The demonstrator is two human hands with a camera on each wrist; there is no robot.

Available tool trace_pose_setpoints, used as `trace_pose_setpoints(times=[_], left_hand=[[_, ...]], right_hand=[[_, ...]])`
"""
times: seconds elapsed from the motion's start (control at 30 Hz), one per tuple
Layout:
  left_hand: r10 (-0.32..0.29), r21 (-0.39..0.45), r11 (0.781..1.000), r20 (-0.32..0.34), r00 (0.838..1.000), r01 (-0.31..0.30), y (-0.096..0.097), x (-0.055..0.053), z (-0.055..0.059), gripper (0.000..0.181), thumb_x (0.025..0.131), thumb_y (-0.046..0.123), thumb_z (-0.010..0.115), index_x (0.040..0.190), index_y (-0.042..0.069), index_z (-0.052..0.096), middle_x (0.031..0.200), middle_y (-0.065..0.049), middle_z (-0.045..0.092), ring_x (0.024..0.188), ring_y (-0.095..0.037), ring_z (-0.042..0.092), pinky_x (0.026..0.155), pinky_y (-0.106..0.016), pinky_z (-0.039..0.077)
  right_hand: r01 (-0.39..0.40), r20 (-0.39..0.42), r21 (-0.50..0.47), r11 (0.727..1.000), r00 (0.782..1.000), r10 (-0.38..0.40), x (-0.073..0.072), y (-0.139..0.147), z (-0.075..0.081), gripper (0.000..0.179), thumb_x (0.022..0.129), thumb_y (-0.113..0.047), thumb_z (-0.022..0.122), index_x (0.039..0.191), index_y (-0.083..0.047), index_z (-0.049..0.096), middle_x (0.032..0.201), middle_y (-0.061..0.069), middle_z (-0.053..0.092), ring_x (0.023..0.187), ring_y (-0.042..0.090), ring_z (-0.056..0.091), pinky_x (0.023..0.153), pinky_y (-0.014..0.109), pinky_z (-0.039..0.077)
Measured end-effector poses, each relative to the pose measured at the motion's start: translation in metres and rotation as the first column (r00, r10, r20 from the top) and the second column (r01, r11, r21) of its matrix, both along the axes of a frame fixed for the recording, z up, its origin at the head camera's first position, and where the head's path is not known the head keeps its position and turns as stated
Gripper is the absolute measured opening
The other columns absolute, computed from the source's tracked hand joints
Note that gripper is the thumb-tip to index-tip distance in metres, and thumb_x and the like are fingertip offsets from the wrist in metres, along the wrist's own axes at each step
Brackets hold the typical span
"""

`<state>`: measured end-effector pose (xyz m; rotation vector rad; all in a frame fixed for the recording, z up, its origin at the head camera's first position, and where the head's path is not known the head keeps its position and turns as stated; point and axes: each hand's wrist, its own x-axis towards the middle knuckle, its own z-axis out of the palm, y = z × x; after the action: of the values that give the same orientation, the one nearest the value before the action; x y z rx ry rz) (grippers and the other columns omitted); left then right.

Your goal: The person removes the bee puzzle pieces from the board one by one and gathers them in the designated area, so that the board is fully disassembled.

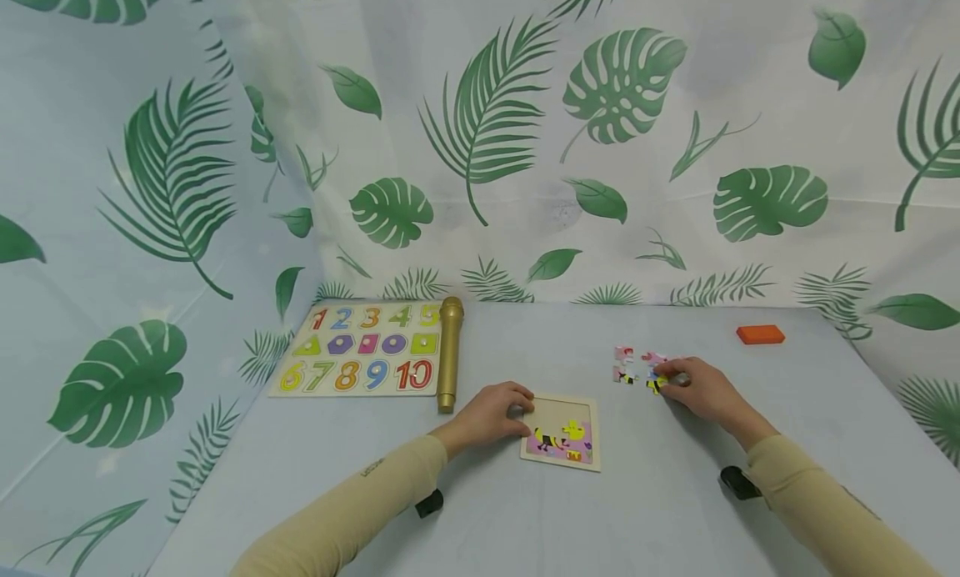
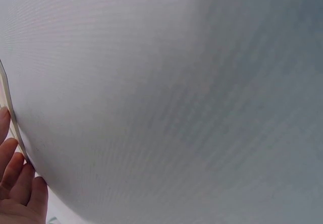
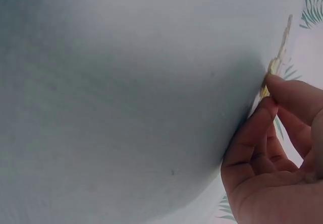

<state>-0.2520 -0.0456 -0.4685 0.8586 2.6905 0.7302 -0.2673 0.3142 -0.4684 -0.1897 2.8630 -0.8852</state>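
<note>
My left hand holds the left edge of a square wooden puzzle board, its fingertips along the rim. Several pieces with bee and flower pictures lie in the lower part of the board; its upper part shows bare wood. To the right, my right hand pinches a yellow-and-black puzzle piece between thumb and fingers, low over the table. In the right wrist view only the thin edge of the puzzle piece shows at the fingertips. Other pink puzzle pieces lie beside it.
At the left lies a wooden number-and-shape board with a gold microphone along its right side. An orange block sits at the back right. Leaf-printed cloth hangs behind the table.
</note>
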Motion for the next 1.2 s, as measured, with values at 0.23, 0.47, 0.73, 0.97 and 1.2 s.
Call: trace_pose_setpoints(times=[0.23,0.47,0.73,0.97,1.2], left_hand=[[-0.007,0.004,1.000,-0.003,1.000,0.007,0.001,0.000,0.002,0.034,0.084,0.023,0.078,0.114,0.009,0.071,0.130,0.001,0.060,0.125,-0.016,0.052,0.108,-0.031,0.038],[-0.012,0.004,1.000,-0.007,1.000,0.012,0.001,0.001,0.004,0.034,0.084,0.023,0.078,0.114,0.009,0.071,0.130,0.000,0.060,0.124,-0.017,0.052,0.107,-0.031,0.039],[-0.014,0.008,1.000,-0.009,1.000,0.015,-0.002,0.000,0.001,0.034,0.084,0.023,0.078,0.114,0.008,0.071,0.130,0.000,0.060,0.124,-0.017,0.053,0.108,-0.031,0.039],[-0.022,0.011,1.000,-0.015,1.000,0.023,-0.001,0.000,-0.002,0.034,0.084,0.024,0.078,0.114,0.009,0.071,0.131,0.000,0.060,0.125,-0.017,0.052,0.108,-0.031,0.038],[-0.008,0.005,1.000,-0.003,1.000,0.008,0.000,0.000,0.000,0.034,0.084,0.024,0.078,0.114,0.009,0.071,0.131,0.000,0.060,0.125,-0.017,0.052,0.108,-0.031,0.039]], right_hand=[[0.049,0.027,-0.015,0.999,0.998,-0.048,0.003,-0.008,0.010,0.040,0.093,-0.018,0.064,0.127,0.002,0.059,0.123,0.027,0.053,0.100,0.038,0.054,0.077,0.043,0.055],[-0.011,-0.058,-0.066,0.998,0.998,0.008,0.017,-0.044,0.022,0.032,0.092,-0.018,0.067,0.119,0.000,0.066,0.117,0.023,0.060,0.095,0.034,0.059,0.075,0.042,0.054],[-0.097,0.004,-0.182,0.979,0.995,0.099,0.045,-0.099,0.018,0.029,0.090,-0.025,0.070,0.114,-0.009,0.069,0.113,0.009,0.064,0.085,0.018,0.057,0.065,0.030,0.050],[-0.137,0.034,-0.174,0.975,0.989,0.145,0.056,-0.112,0.006,0.031,0.084,-0.024,0.078,0.109,-0.009,0.069,0.109,0.004,0.062,0.084,0.016,0.054,0.070,0.028,0.048],[-0.194,-0.003,-0.124,0.973,0.981,0.195,0.056,-0.113,0.000,0.031,0.081,-0.024,0.081,0.105,-0.010,0.068,0.102,0.003,0.058,0.080,0.015,0.051,0.068,0.026,0.047]])
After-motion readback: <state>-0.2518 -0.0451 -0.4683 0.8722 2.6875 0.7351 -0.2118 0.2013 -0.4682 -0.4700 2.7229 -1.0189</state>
